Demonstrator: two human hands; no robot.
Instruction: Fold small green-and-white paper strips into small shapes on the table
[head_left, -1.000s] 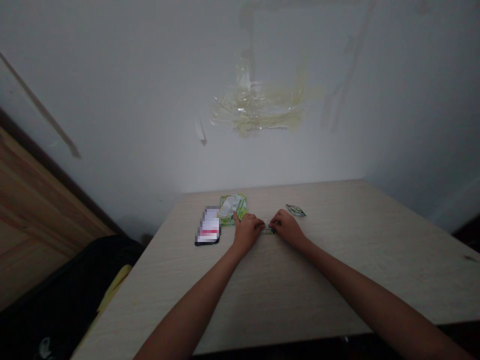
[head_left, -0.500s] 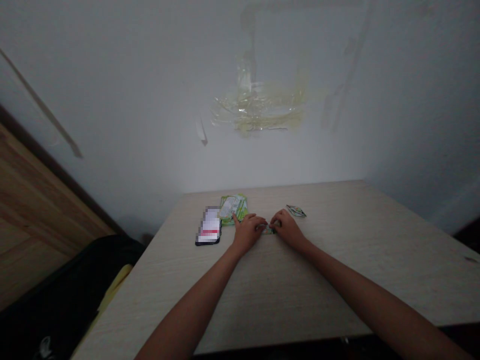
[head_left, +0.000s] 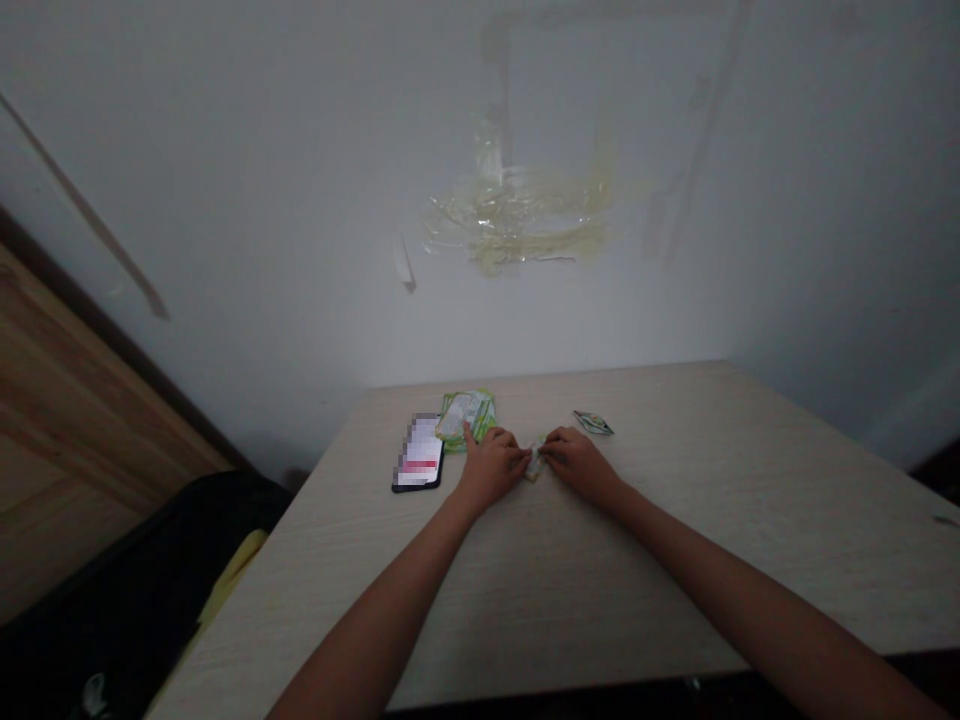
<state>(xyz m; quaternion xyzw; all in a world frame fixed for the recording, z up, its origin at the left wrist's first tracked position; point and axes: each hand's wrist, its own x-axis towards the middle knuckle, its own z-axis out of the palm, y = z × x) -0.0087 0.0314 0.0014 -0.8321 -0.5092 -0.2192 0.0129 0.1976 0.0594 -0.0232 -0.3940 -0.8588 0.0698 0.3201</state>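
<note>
Both hands meet over a small piece of printed wrapper (head_left: pixel 534 461), pale on its upper face, near the middle of the table. My left hand (head_left: pixel 495 465) pinches its left edge between closed fingertips. On the opposite edge, the fingers of my right hand (head_left: pixel 576 458) are pressed together. Part of the wrapper is hidden under the fingertips. A folded, diamond-shaped wrapper piece (head_left: pixel 593 423) lies just beyond my right hand. Behind my left hand is a green and white packet (head_left: pixel 466 415), lying flat.
A phone (head_left: pixel 420 455) with a lit, blurred screen lies left of the packet and touches or slightly underlaps it. The pale wood table (head_left: pixel 637 600) backs onto a wall with old tape (head_left: pixel 540 230). A dark bag or cloth (head_left: pixel 150 560) sits by the table's left edge.
The wrapper between my hands now shows a paler face and more of its lower corner. My right hand has lowered and flattened slightly; the left has shifted little.
</note>
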